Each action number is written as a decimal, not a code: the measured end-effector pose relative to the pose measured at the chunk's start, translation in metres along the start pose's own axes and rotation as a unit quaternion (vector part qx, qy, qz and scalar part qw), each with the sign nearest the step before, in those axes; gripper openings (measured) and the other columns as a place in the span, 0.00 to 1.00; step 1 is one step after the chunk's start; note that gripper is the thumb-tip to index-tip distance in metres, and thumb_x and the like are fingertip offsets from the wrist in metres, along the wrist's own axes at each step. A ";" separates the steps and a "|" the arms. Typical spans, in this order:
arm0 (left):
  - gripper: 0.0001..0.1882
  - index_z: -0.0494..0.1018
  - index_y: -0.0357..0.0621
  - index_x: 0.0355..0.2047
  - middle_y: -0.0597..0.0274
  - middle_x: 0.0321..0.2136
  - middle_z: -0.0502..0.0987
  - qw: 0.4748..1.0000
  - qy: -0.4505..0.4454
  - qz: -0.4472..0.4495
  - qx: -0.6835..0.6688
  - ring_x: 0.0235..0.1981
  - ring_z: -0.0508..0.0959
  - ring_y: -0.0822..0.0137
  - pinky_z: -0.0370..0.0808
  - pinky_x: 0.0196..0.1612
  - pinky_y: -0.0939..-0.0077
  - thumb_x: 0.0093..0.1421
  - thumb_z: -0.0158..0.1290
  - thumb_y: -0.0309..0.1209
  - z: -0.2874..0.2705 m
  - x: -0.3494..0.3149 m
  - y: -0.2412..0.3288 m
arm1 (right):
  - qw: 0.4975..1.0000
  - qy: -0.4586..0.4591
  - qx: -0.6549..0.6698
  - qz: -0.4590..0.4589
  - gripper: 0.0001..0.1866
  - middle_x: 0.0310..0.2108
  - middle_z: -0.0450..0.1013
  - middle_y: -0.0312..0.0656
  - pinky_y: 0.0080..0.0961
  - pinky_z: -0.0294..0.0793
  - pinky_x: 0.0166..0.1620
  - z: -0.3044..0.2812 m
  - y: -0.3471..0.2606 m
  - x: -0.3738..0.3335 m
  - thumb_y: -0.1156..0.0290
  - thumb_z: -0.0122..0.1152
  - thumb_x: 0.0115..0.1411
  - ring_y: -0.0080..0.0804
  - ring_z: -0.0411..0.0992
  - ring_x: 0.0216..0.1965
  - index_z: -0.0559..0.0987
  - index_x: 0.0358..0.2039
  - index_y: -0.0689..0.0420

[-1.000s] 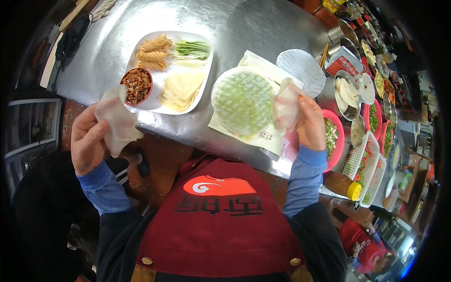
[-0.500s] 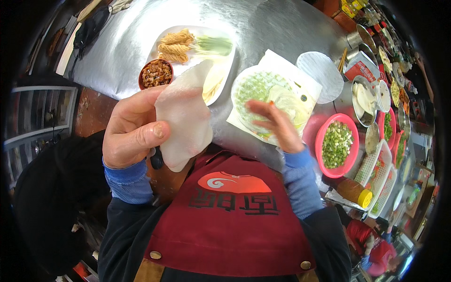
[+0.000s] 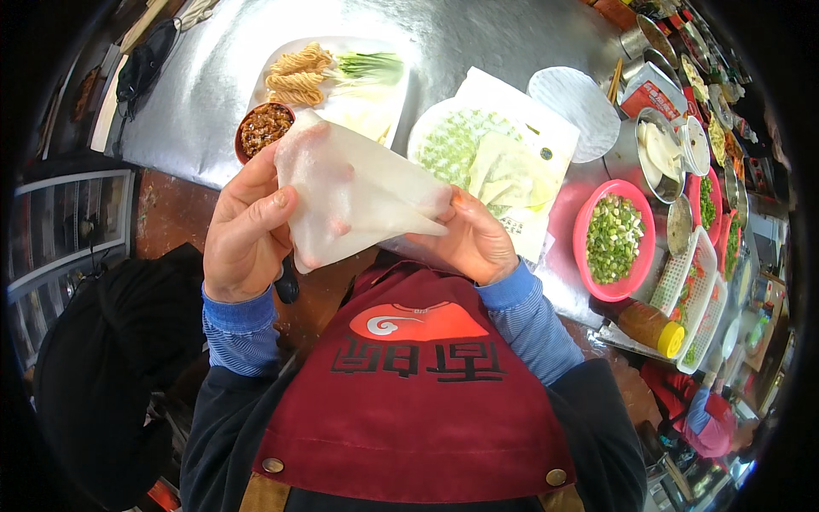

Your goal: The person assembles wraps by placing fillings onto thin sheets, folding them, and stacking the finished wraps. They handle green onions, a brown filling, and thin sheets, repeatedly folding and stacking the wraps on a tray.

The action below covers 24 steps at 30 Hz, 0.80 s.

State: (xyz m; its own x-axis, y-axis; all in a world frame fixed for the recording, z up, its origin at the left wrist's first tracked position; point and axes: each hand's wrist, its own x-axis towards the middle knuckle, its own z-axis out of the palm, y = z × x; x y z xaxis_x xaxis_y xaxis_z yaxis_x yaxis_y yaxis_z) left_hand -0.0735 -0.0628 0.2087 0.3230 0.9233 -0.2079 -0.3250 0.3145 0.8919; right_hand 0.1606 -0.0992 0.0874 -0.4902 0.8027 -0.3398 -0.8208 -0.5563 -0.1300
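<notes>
A thin, translucent white pancake wrapper is stretched between my hands above the near edge of the metal table. My left hand grips its left side, thumb in front, with the other fingers partly hidden behind and showing through as pinkish spots. My right hand pinches the right end, which bunches into folds. Behind the wrapper lies a white plate with golden fried strips and shredded green onion. A small bowl of chunky brown sauce sits by its left edge. More pale wrappers lie right of the plate.
A round white paper sheet lies further right. Beside it stand a pink bowl of chopped scallion, a metal pot with white slices, and a yellow-capped jar. White baskets line the right. Another person is at far right.
My right hand has come left from over the wrapper stack and taken the wrapper's right end. The wrapper, hanging from my left hand before, is now spread sideways between both hands.
</notes>
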 end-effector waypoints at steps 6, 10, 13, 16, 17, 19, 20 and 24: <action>0.25 0.61 0.34 0.58 0.52 0.45 0.74 0.998 0.048 -0.023 0.045 0.37 0.79 0.67 0.78 0.30 0.81 0.60 0.49 0.27 -0.005 0.008 -0.009 | 0.914 0.071 -0.281 -0.283 0.06 0.37 0.75 0.38 0.26 0.70 0.47 0.010 -0.023 -0.011 0.76 0.57 0.59 0.26 0.72 0.39 0.76 0.38 0.59; 0.24 0.62 0.34 0.57 0.56 0.43 0.75 0.999 0.004 -0.043 0.015 0.35 0.78 0.70 0.77 0.31 0.80 0.60 0.50 0.25 -0.008 0.010 -0.014 | 0.813 0.064 -0.390 -0.427 0.06 0.36 0.75 0.39 0.20 0.68 0.47 0.050 -0.047 -0.031 0.78 0.56 0.60 0.22 0.71 0.39 0.76 0.38 0.61; 0.24 0.63 0.34 0.56 0.56 0.39 0.76 0.998 0.028 -0.020 0.048 0.32 0.77 0.72 0.76 0.31 0.81 0.60 0.51 0.25 0.003 0.011 -0.018 | 0.776 0.077 -0.429 -0.456 0.07 0.35 0.75 0.39 0.17 0.69 0.44 0.063 -0.057 -0.040 0.77 0.55 0.61 0.20 0.71 0.37 0.74 0.39 0.63; 0.19 0.66 0.33 0.48 0.59 0.31 0.76 0.990 0.081 0.033 0.112 0.29 0.76 0.73 0.73 0.32 0.82 0.57 0.54 0.23 0.011 0.022 -0.027 | 0.704 0.177 -0.526 -0.443 0.07 0.33 0.75 0.38 0.15 0.70 0.38 0.075 -0.056 -0.037 0.75 0.55 0.62 0.18 0.71 0.33 0.74 0.39 0.63; 0.18 0.65 0.34 0.47 0.59 0.30 0.76 0.988 0.087 0.038 0.118 0.28 0.76 0.73 0.73 0.32 0.82 0.56 0.55 0.23 0.010 0.026 -0.029 | 0.704 0.189 -0.530 -0.434 0.07 0.31 0.75 0.37 0.15 0.70 0.37 0.076 -0.056 -0.037 0.75 0.56 0.61 0.18 0.71 0.31 0.74 0.39 0.63; 0.16 0.65 0.35 0.43 0.60 0.27 0.76 0.985 0.100 0.047 0.130 0.28 0.76 0.73 0.72 0.34 0.82 0.55 0.56 0.22 0.004 0.033 -0.036 | 0.703 0.211 -0.537 -0.415 0.07 0.28 0.75 0.36 0.16 0.71 0.34 0.078 -0.056 -0.036 0.76 0.57 0.61 0.18 0.72 0.28 0.75 0.38 0.64; 0.15 0.65 0.36 0.42 0.60 0.25 0.76 0.983 0.111 0.055 0.137 0.28 0.76 0.73 0.72 0.34 0.82 0.55 0.56 0.23 0.003 0.035 -0.039 | 0.710 0.220 -0.536 -0.400 0.08 0.26 0.75 0.37 0.16 0.71 0.33 0.078 -0.057 -0.036 0.75 0.57 0.60 0.18 0.72 0.27 0.75 0.38 0.64; 0.12 0.69 0.36 0.40 0.62 0.25 0.76 0.982 0.145 0.077 0.095 0.28 0.75 0.75 0.72 0.34 0.82 0.56 0.56 0.23 0.004 0.040 -0.048 | 0.741 0.232 -0.532 -0.337 0.12 0.26 0.75 0.37 0.14 0.68 0.29 0.072 -0.071 -0.036 0.73 0.57 0.61 0.17 0.70 0.25 0.73 0.43 0.64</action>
State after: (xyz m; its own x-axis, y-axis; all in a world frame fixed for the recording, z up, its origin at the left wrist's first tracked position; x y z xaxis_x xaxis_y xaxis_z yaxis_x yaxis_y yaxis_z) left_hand -0.0412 -0.0424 0.1593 0.0079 0.9892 -0.1462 -0.1690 0.1454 0.9748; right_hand 0.2156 -0.0730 0.1761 0.2824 0.9523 -0.1155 -0.0164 -0.1155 -0.9932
